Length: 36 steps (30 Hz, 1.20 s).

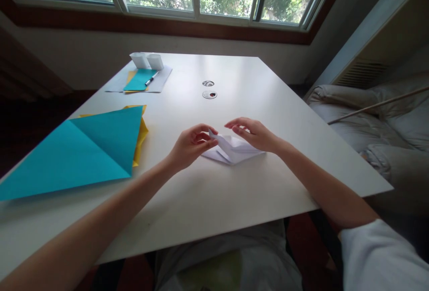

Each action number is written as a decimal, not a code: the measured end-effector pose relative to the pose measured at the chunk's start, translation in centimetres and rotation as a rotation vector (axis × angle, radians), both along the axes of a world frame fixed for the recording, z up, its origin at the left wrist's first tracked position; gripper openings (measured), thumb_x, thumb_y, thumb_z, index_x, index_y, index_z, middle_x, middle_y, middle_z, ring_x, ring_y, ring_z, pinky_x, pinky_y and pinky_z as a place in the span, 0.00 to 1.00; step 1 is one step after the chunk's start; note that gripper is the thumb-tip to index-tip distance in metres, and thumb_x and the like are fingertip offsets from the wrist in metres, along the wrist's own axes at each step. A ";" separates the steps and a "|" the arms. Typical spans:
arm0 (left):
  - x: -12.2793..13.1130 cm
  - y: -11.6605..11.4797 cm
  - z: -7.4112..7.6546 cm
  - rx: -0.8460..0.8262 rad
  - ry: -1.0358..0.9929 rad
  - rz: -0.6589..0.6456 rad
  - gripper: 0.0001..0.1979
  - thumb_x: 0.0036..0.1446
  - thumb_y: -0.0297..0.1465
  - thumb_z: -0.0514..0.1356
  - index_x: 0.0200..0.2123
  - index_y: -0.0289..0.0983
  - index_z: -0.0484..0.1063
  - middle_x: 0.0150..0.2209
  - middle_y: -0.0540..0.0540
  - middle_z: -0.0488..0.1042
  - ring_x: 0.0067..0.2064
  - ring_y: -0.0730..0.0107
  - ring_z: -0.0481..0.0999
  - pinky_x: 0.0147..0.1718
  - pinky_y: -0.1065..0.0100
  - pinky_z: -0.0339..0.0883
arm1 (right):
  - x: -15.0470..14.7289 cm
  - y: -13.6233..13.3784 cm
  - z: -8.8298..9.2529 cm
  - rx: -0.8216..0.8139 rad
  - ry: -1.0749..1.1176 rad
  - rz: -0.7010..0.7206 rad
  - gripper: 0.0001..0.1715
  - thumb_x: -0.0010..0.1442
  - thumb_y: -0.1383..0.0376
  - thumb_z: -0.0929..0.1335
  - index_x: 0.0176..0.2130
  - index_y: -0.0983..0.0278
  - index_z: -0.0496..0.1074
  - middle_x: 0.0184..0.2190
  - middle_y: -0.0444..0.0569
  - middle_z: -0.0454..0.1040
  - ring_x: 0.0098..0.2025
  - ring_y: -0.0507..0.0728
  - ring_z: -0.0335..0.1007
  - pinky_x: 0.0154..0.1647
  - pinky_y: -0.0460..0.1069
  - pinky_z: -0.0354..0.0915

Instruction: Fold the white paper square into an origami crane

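Note:
A folded sheet of white paper point(231, 151) lies on the white table in front of me, with creased flaps standing up from it. My left hand point(193, 143) pinches a pointed flap at its left side between thumb and fingers. Just above the right part of the paper hovers my right hand point(250, 132), its fingers stretched out and slightly bent, holding nothing. Part of the paper's far side is hidden behind the hands.
Left of my hands lies a large creased turquoise sheet point(100, 143) over yellow paper point(140, 141). Farther back are smaller papers point(139, 80), a pen point(152, 78) and two white folded boxes point(155, 61). Round fittings point(209, 95) sit in the white table point(187, 206). A sofa point(351, 103) stands right.

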State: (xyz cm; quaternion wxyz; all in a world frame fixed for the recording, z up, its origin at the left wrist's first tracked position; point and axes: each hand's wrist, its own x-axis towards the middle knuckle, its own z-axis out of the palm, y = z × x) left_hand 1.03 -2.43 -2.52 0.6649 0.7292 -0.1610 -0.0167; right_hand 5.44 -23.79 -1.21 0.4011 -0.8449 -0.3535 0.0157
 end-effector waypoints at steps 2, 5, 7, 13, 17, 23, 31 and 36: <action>-0.1 -0.1 0.1 -0.015 0.000 0.096 0.14 0.44 0.35 0.66 0.33 0.34 0.70 0.32 0.47 0.72 0.31 0.73 0.71 0.27 0.73 0.65 | -0.9 0.0 0.6 0.052 -0.105 -0.064 0.17 0.62 0.58 0.59 0.42 0.63 0.70 0.40 0.51 0.73 0.41 0.54 0.68 0.40 0.49 0.61; -0.4 -0.2 0.0 -0.047 0.008 0.164 0.16 0.42 0.36 0.67 0.33 0.35 0.69 0.30 0.48 0.73 0.32 0.71 0.73 0.29 0.72 0.66 | -2.2 0.5 0.8 0.071 -0.148 -0.034 0.14 0.60 0.58 0.62 0.39 0.64 0.71 0.36 0.50 0.74 0.38 0.53 0.68 0.37 0.47 0.62; -0.5 -0.4 -0.2 -0.060 0.022 0.167 0.16 0.42 0.36 0.67 0.34 0.35 0.70 0.30 0.48 0.74 0.32 0.69 0.74 0.30 0.71 0.67 | -2.7 1.0 0.4 0.081 -0.127 -0.007 0.13 0.58 0.57 0.64 0.37 0.64 0.71 0.34 0.48 0.74 0.35 0.52 0.69 0.34 0.46 0.62; -0.6 -0.5 -0.7 -0.070 0.044 0.161 0.15 0.44 0.36 0.66 0.36 0.35 0.73 0.27 0.48 0.75 0.32 0.68 0.75 0.31 0.70 0.67 | -3.0 1.8 -0.9 0.106 -0.093 -0.059 0.09 0.57 0.61 0.65 0.34 0.63 0.72 0.28 0.45 0.74 0.29 0.49 0.67 0.32 0.44 0.61; -0.5 -0.6 -1.0 -0.116 0.046 0.181 0.13 0.45 0.34 0.66 0.35 0.34 0.75 0.31 0.46 0.77 0.33 0.69 0.75 0.33 0.70 0.68 | -2.8 2.0 -1.5 0.097 -0.050 -0.152 0.09 0.55 0.60 0.66 0.34 0.63 0.70 0.26 0.43 0.73 0.27 0.48 0.65 0.30 0.44 0.59; -0.7 -0.8 -1.1 -0.155 0.037 0.205 0.14 0.44 0.34 0.66 0.35 0.34 0.76 0.35 0.44 0.78 0.37 0.65 0.76 0.39 0.66 0.69 | -2.8 2.2 -2.0 0.104 -0.003 -0.180 0.13 0.54 0.58 0.67 0.39 0.62 0.67 0.23 0.40 0.68 0.24 0.47 0.61 0.27 0.43 0.57; -0.6 -0.7 -0.6 -0.156 0.028 0.210 0.15 0.45 0.33 0.67 0.37 0.34 0.75 0.37 0.43 0.78 0.39 0.65 0.76 0.41 0.66 0.70 | -2.5 1.9 -0.6 0.159 -0.162 -0.178 0.11 0.57 0.60 0.64 0.34 0.65 0.73 0.30 0.47 0.69 0.26 0.47 0.61 0.28 0.43 0.60; -0.2 -0.9 0.2 -0.119 0.050 0.143 0.16 0.45 0.33 0.66 0.39 0.34 0.75 0.36 0.43 0.78 0.38 0.65 0.76 0.40 0.66 0.70 | -1.6 1.3 0.5 0.071 -0.072 -0.128 0.12 0.55 0.58 0.66 0.35 0.63 0.75 0.28 0.44 0.72 0.22 0.46 0.56 0.24 0.43 0.57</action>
